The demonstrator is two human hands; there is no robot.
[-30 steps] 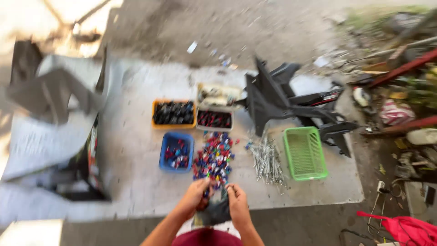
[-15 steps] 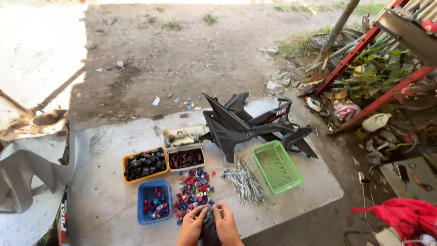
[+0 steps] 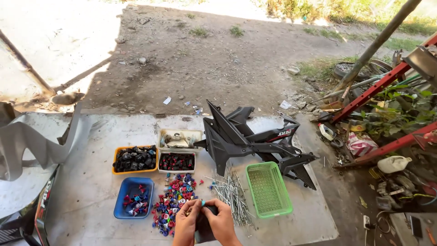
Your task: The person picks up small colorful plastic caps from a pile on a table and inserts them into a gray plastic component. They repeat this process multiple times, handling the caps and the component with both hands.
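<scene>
1. Both hands, left hand (image 3: pixel 185 224) and right hand (image 3: pixel 223 223), pinched a small dark part (image 3: pixel 205 226) together, low over the concrete slab (image 3: pixel 91 182).
2. A slip could have scattered the coloured caps (image 3: pixel 175 198) and nails (image 3: pixel 232 193) just beyond.
3. The green basket (image 3: pixel 268 189) stood farther right.

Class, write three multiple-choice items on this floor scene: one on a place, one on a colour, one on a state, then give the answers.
1. Where does the green plastic basket lie? A) right of the pile of thin metal rods B) left of the blue plastic tray C) on the dirt
2. What colour is the tray of black parts? A) green B) orange C) white
3. What is the green basket's state? A) full B) overturned C) empty

Answers: 1 A, the rods lie at its left edge. 2 B, its rim is orange. 3 C, only bare mesh shows inside.
</scene>
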